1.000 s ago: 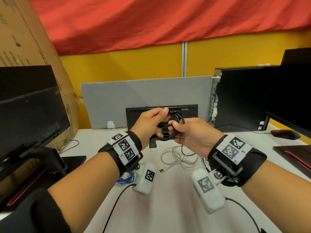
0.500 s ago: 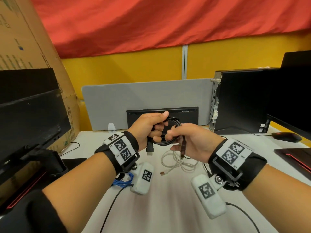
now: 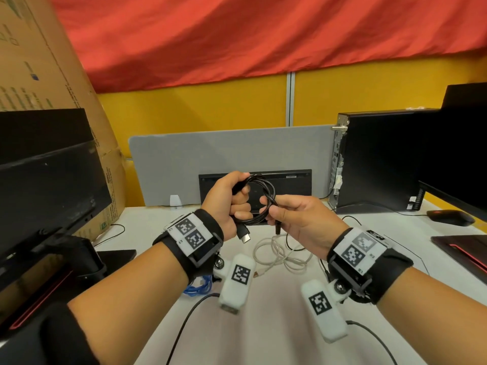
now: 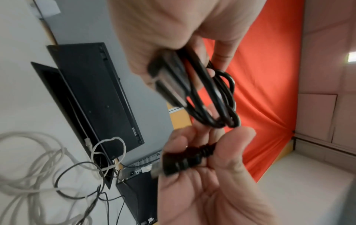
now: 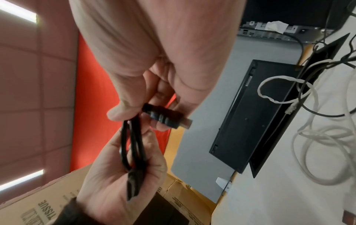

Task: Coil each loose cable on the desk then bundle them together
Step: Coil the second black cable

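Observation:
A black cable (image 3: 266, 192) is wound into a small coil and held in the air above the desk. My left hand (image 3: 232, 198) grips the coil's left side, and one plug (image 3: 243, 234) hangs below that fist. My right hand (image 3: 286, 214) pinches the coil's right side and holds the other plug (image 5: 167, 116) between thumb and fingers. The coil's strands (image 4: 215, 97) run between both hands. A loose white cable (image 3: 279, 252) lies tangled on the desk under my hands. A blue cable (image 3: 199, 285) peeks out beneath my left wrist.
A black keyboard (image 3: 290, 185) leans against the grey divider (image 3: 224, 154) at the back. A black computer tower (image 3: 376, 159) stands right, with a mouse (image 3: 450, 217) beside it. A monitor (image 3: 47, 185) and a cardboard box (image 3: 39, 61) fill the left. Thin black cables (image 3: 297, 248) cross the desk.
Both hands have drawn slightly apart with the coil between them. The right hand has turned, so its plug now points down from the fingers.

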Demonstrator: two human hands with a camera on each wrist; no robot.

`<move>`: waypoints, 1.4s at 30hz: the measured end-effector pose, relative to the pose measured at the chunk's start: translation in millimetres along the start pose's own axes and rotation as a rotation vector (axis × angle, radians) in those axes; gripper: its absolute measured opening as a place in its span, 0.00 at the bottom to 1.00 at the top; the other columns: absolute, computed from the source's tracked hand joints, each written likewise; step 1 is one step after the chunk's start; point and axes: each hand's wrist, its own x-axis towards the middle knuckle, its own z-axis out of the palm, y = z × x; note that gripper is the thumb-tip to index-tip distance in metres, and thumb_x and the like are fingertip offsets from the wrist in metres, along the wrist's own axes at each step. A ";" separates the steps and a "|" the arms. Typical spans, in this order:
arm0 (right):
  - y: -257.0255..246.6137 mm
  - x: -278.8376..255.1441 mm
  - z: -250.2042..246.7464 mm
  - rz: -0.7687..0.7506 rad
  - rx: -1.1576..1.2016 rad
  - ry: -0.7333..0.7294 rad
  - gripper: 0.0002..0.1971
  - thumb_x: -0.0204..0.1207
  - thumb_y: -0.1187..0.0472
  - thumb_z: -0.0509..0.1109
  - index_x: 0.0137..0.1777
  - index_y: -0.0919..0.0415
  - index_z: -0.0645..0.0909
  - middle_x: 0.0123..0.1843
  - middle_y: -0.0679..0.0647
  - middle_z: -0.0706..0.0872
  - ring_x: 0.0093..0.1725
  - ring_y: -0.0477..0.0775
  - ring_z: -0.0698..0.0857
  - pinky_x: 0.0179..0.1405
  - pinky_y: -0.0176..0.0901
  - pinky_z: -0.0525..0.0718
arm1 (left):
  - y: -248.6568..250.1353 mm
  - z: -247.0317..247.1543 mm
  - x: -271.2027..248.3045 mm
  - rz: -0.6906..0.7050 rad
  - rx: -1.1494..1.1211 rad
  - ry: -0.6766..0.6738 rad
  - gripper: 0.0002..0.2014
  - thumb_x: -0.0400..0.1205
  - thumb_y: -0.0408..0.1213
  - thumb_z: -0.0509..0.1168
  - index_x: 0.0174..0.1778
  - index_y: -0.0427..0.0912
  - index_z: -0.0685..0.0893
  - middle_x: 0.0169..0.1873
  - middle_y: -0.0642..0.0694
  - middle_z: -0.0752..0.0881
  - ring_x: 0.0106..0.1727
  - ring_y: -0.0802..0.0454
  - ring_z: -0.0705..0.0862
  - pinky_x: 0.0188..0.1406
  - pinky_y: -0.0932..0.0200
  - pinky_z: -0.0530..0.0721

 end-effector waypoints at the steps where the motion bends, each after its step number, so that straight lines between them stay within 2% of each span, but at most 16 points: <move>1: 0.3 0.0 -0.3 -0.013 -0.003 -0.004 0.13 0.64 0.69 0.74 0.50 0.65 0.89 0.41 0.57 0.91 0.40 0.50 0.88 0.45 0.38 0.86 | -0.7 0.9 -0.6 -0.020 -0.018 -0.013 0.18 0.82 0.44 0.62 0.26 0.43 0.72 0.15 0.54 0.59 0.14 0.59 0.56 0.09 0.67 0.60; 5: -5.3 3.1 -3.2 -0.054 -0.155 0.057 0.11 0.60 0.68 0.78 0.44 0.62 0.91 0.41 0.56 0.91 0.42 0.49 0.89 0.43 0.36 0.86 | -1.7 2.4 -1.5 -0.056 -0.068 -0.034 0.18 0.82 0.45 0.62 0.27 0.42 0.73 0.16 0.54 0.59 0.13 0.59 0.56 0.09 0.67 0.59; 8: -12.0 5.4 -5.2 -0.082 -0.440 0.141 0.04 0.68 0.68 0.79 0.41 0.60 0.91 0.33 0.51 0.86 0.30 0.41 0.82 0.33 0.32 0.80 | -3.9 2.6 0.4 0.008 -0.082 -0.018 0.17 0.84 0.45 0.61 0.30 0.42 0.73 0.15 0.54 0.60 0.13 0.59 0.57 0.11 0.66 0.61; 9: -13.7 6.2 -4.9 -0.071 -0.533 0.160 0.02 0.72 0.67 0.77 0.40 0.61 0.91 0.31 0.53 0.84 0.27 0.42 0.80 0.31 0.34 0.80 | -4.8 2.4 0.9 0.031 -0.084 -0.019 0.17 0.85 0.45 0.60 0.32 0.41 0.73 0.16 0.54 0.60 0.14 0.59 0.57 0.12 0.66 0.62; 11: -14.8 7.3 -3.3 0.000 -0.625 0.163 0.07 0.79 0.65 0.71 0.44 0.67 0.89 0.30 0.59 0.83 0.27 0.48 0.81 0.35 0.40 0.85 | -6.8 1.8 1.2 0.066 -0.089 -0.023 0.15 0.85 0.44 0.59 0.34 0.41 0.73 0.17 0.54 0.61 0.14 0.60 0.58 0.14 0.66 0.64; 13: -14.5 6.6 1.7 0.090 -0.498 0.137 0.09 0.83 0.68 0.65 0.54 0.70 0.86 0.34 0.64 0.85 0.30 0.53 0.85 0.41 0.45 0.90 | -7.3 -0.1 1.0 0.085 -0.094 -0.030 0.13 0.85 0.41 0.59 0.35 0.41 0.74 0.17 0.54 0.62 0.14 0.60 0.58 0.15 0.66 0.65; 16: -13.5 6.3 9.5 0.138 -0.295 0.103 0.11 0.83 0.72 0.64 0.63 0.70 0.82 0.46 0.69 0.85 0.32 0.54 0.87 0.39 0.47 0.92 | -7.1 -5.1 0.3 0.096 -0.073 -0.020 0.11 0.84 0.37 0.58 0.35 0.40 0.74 0.16 0.55 0.62 0.14 0.60 0.58 0.15 0.66 0.63; 18: -12.2 6.8 12.3 0.166 -0.250 0.085 0.11 0.82 0.73 0.65 0.62 0.72 0.81 0.45 0.67 0.84 0.31 0.54 0.86 0.35 0.46 0.91 | -8.2 -8.9 -0.6 0.085 -0.085 0.000 0.11 0.83 0.36 0.58 0.34 0.40 0.74 0.16 0.55 0.62 0.13 0.60 0.58 0.14 0.66 0.62; 21: -10.7 8.4 14.5 0.206 -0.297 -0.003 0.05 0.82 0.73 0.65 0.53 0.71 0.81 0.36 0.62 0.81 0.29 0.53 0.82 0.31 0.42 0.85 | -11.9 -15.5 -2.0 0.054 -0.155 0.031 0.10 0.82 0.35 0.58 0.35 0.38 0.75 0.16 0.54 0.62 0.13 0.60 0.58 0.13 0.67 0.61; 24: -6.3 12.3 15.7 0.228 -0.357 -0.071 0.04 0.82 0.73 0.64 0.47 0.70 0.80 0.32 0.62 0.79 0.27 0.51 0.80 0.28 0.39 0.81 | -14.5 -23.2 -3.5 0.012 -0.242 0.020 0.09 0.80 0.31 0.57 0.33 0.41 0.71 0.19 0.53 0.62 0.15 0.60 0.58 0.18 0.68 0.58; 27: 3.4 18.0 18.3 0.202 -0.379 0.015 0.05 0.81 0.73 0.64 0.49 0.68 0.82 0.32 0.62 0.80 0.26 0.51 0.80 0.27 0.40 0.80 | -11.8 -28.3 -3.7 0.029 -0.245 0.004 0.06 0.80 0.27 0.53 0.40 0.41 0.71 0.25 0.49 0.65 0.20 0.58 0.63 0.22 0.66 0.64; 30: 13.2 26.1 20.1 0.157 -0.355 0.162 0.05 0.80 0.71 0.66 0.47 0.70 0.84 0.31 0.61 0.81 0.29 0.54 0.80 0.30 0.44 0.79 | -4.4 -37.5 -4.6 0.113 0.071 0.081 0.11 0.82 0.23 0.54 0.57 0.33 0.77 0.34 0.41 0.78 0.30 0.51 0.78 0.32 0.59 0.82; 32: 18.7 30.6 21.1 0.173 -0.360 0.231 0.05 0.80 0.70 0.67 0.46 0.72 0.84 0.30 0.59 0.81 0.29 0.54 0.80 0.30 0.44 0.80 | -0.7 -48.3 -8.0 0.121 0.393 0.164 0.15 0.81 0.23 0.60 0.62 0.38 0.80 0.45 0.38 0.87 0.43 0.46 0.87 0.43 0.52 0.88; 34: 25.6 32.6 25.2 0.225 -0.335 0.245 0.04 0.79 0.71 0.68 0.51 0.71 0.82 0.31 0.59 0.81 0.27 0.51 0.80 0.27 0.41 0.81 | 0.1 -62.8 -10.8 0.086 0.581 0.236 0.18 0.81 0.23 0.64 0.64 0.42 0.80 0.53 0.37 0.89 0.49 0.44 0.88 0.45 0.52 0.88; 38: 47.0 33.5 41.3 0.359 -0.254 0.241 0.20 0.78 0.72 0.69 0.67 0.63 0.67 0.35 0.64 0.81 0.28 0.54 0.80 0.26 0.45 0.81 | -1.3 -88.2 -16.7 0.067 0.627 0.327 0.17 0.79 0.21 0.68 0.62 0.37 0.81 0.51 0.29 0.89 0.43 0.43 0.90 0.39 0.58 0.90; 42: 73.4 36.7 56.1 0.473 -0.295 0.225 0.16 0.79 0.74 0.68 0.64 0.68 0.70 0.36 0.66 0.81 0.29 0.56 0.80 0.28 0.46 0.82 | -5.1 -106.3 -21.2 -0.001 0.776 0.379 0.14 0.77 0.20 0.69 0.57 0.33 0.83 0.48 0.30 0.88 0.39 0.44 0.89 0.41 0.55 0.91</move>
